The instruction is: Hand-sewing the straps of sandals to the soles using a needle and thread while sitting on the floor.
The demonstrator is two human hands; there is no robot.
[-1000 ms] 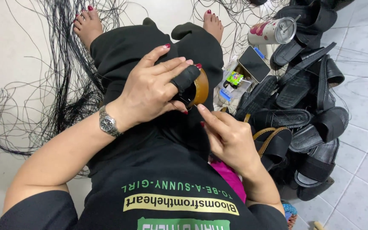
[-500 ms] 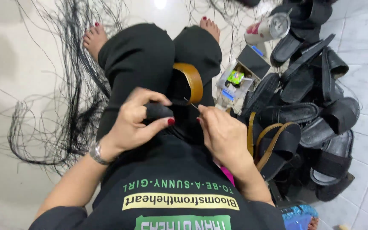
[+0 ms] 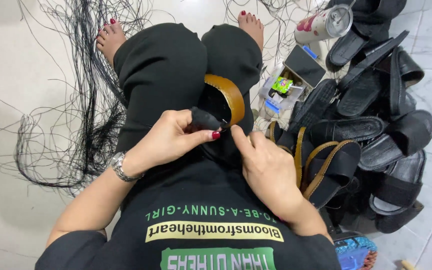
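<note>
I sit on the floor with a black sandal with a tan-edged sole [image 3: 226, 97] resting on my lap. My left hand [image 3: 173, 137] pinches the sandal's black strap [image 3: 205, 119] between thumb and fingers. My right hand [image 3: 268, 167] is just to the right of it, its index finger and thumb pinched at the strap's end, close to the left thumb. Whether it holds a needle or thread is too small to tell.
A pile of black and tan sandals [image 3: 371, 125] lies to my right. A drinks can [image 3: 323, 24] and a small open box [image 3: 286, 85] with bits sit beyond it. Loose black threads [image 3: 83, 100] spread over the pale floor on my left.
My left hand has slid down from gripping the top of the sandal to pinching the strap nearer my body. The right hand stays at the strap's end.
</note>
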